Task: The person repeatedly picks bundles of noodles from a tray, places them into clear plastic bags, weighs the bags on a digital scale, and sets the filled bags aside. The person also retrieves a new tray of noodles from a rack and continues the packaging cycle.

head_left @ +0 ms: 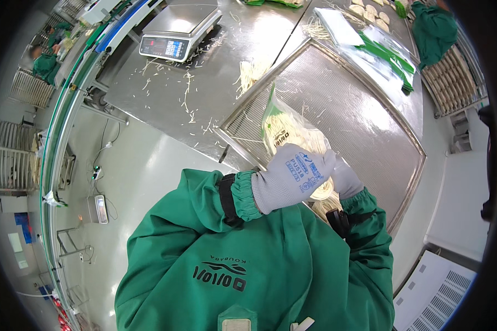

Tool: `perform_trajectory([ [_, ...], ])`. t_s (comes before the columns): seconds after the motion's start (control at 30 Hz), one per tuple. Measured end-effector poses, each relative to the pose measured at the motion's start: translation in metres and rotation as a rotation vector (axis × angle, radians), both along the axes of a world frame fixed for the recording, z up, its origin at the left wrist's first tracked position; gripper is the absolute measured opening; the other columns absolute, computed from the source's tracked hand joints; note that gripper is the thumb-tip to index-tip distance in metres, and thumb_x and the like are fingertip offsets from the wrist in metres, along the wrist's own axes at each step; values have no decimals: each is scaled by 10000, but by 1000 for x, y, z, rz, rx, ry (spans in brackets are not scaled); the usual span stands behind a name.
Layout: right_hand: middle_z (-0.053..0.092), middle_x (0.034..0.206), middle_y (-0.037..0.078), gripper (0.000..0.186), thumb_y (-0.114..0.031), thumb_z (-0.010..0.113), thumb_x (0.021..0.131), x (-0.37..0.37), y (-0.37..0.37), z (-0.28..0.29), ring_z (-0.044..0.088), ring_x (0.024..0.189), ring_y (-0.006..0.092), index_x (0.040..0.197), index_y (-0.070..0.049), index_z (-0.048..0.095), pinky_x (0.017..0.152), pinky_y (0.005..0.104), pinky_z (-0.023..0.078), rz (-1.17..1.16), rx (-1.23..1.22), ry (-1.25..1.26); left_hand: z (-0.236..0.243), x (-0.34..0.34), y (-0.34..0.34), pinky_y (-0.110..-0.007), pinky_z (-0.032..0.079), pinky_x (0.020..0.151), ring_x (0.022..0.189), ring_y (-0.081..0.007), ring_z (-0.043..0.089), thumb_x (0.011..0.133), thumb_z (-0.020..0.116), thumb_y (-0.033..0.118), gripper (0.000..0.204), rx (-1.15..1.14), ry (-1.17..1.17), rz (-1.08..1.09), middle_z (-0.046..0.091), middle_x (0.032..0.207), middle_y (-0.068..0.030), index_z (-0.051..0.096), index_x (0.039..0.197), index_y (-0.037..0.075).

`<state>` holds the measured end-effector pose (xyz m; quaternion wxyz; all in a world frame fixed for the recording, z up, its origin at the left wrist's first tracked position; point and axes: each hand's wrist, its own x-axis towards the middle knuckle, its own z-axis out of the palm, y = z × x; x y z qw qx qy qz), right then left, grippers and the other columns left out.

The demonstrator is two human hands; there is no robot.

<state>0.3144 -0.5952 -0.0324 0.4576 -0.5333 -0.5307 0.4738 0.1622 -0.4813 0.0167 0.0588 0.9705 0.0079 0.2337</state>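
Observation:
A clear plastic bag with green edging (292, 126) holds pale noodles and leans up over the metal mesh tray (370, 113). My left hand (294, 175), in a grey knit glove, is closed on the bag's near end with its back turned up. Close against it, my right hand (345, 176) in the same kind of glove grips the bag's right side; its fingers are largely hidden behind the left hand. Just below the hands a coiled noodle bundle (322, 191) shows. More loose noodles (327, 205) lie beside my right cuff.
A digital scale (179, 30) stands on the steel table (149, 91) at the far left, with noodle scraps around it. Another noodle bundle (251, 74) lies beyond the tray. Flat green-and-clear bags (386, 58) cover the tray's far right. A co-worker in green (433, 33) is at far right.

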Motion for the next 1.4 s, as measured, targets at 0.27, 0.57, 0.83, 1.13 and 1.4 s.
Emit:
perform_trajectory([
  [0.27,424,1381,186,509,-193,558,930,3,33,21,504,1202,296,1377,-8,398,993,386,442,-78,-42,592,-15,41,-30,-368,493,592,753,-213,650,837,534,143,413,-165,126,-48,612,814,-95,498,1222,-2],
  [0.57,510,1216,177,454,-195,602,863,-1,70,21,547,1085,291,1264,-17,483,955,399,440,4,-69,537,-22,56,-13,-340,506,666,785,-243,606,880,561,142,271,19,-25,492,621,980,-142,568,1116,10],
  [0.83,596,1034,117,349,-198,624,790,-20,107,66,581,973,269,1107,-65,566,901,384,432,128,145,-1306,-19,-89,201,-173,390,432,485,-28,475,927,589,178,150,-1389,-497,861,533,617,21,639,976,45],
  [1.13,625,765,40,139,-66,582,746,-50,283,99,610,835,222,848,-151,621,882,365,443,-140,664,-1417,20,-184,358,-149,353,474,524,-16,448,946,564,236,203,-1085,-601,588,494,652,50,663,1017,74],
  [1.4,685,923,123,230,-203,553,934,-25,380,-26,647,896,230,1070,-49,656,855,377,479,-477,-215,-459,-37,-227,451,-154,296,434,488,-9,393,960,563,230,166,-1518,-354,820,444,631,75,621,1014,84],
])
